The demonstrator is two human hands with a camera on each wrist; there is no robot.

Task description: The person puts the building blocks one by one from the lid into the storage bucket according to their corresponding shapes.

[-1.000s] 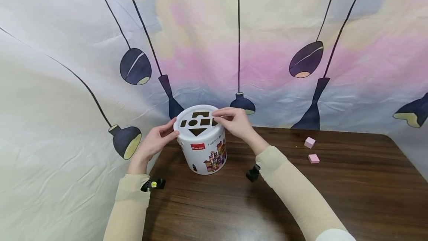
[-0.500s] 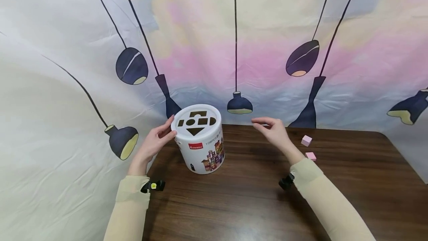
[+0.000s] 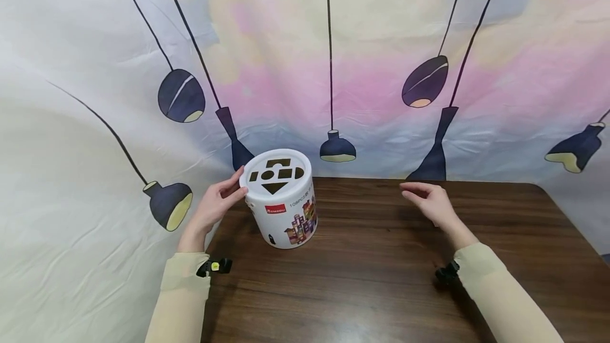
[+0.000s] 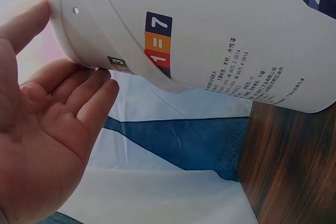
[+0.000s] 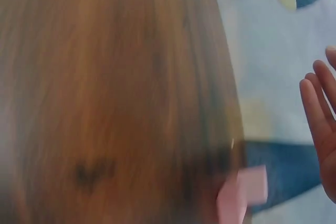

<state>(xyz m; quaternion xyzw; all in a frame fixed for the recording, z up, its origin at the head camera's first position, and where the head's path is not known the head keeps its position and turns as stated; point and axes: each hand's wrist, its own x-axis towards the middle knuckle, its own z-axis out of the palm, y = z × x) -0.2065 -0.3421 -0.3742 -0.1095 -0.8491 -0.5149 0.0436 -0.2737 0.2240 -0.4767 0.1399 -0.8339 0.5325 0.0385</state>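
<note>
A white round bucket point(image 3: 286, 210) stands at the table's back left; its lid point(image 3: 276, 176) has several shaped holes. My left hand point(image 3: 220, 201) rests against the bucket's left side, thumb at the rim and fingers relaxed; the left wrist view shows the palm point(image 4: 47, 129) open beside the bucket wall point(image 4: 210, 30). My right hand point(image 3: 428, 199) hovers open over the table's back right and holds nothing. The blurred right wrist view shows a pink block point(image 5: 244, 192) on the table close under the straight fingers point(image 5: 320, 124). The head view hides the block behind that hand.
The brown wooden table point(image 3: 371, 279) ends at a cloth backdrop point(image 3: 333, 68) printed with hanging lamps, which curves round the left side. The table's right edge point(image 3: 572, 221) is rounded. Small black cameras sit on both wrists.
My right hand left the bucket lid and swept right across the table to where two pink blocks lay, now covering them. The left hand stayed on the bucket.
</note>
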